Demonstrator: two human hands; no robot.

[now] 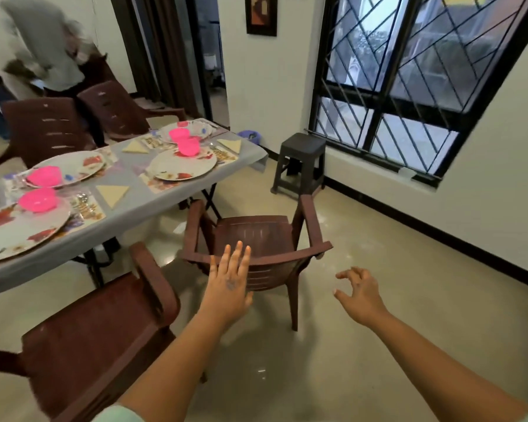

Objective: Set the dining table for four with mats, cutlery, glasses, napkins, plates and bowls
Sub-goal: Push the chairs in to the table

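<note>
- I see the dining table [153, 205] at left, its four plates [183, 166] each carrying a pink bowl [38, 200], with folded napkins [112, 193] between.
- A brown chair [256, 236] stands just beside it.
- My left hand [230, 286] reaches flat-fingered over the chair's backrest; my right hand [360, 295] hovers apart, loosely curled, holding nothing.

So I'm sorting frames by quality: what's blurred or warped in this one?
Head view: the person at the far end is smeared by motion blur; the window leans from wide-angle distortion; the floor carries soft window glare; both hands, the left hand included, and the table settings stay sharp.
</note>
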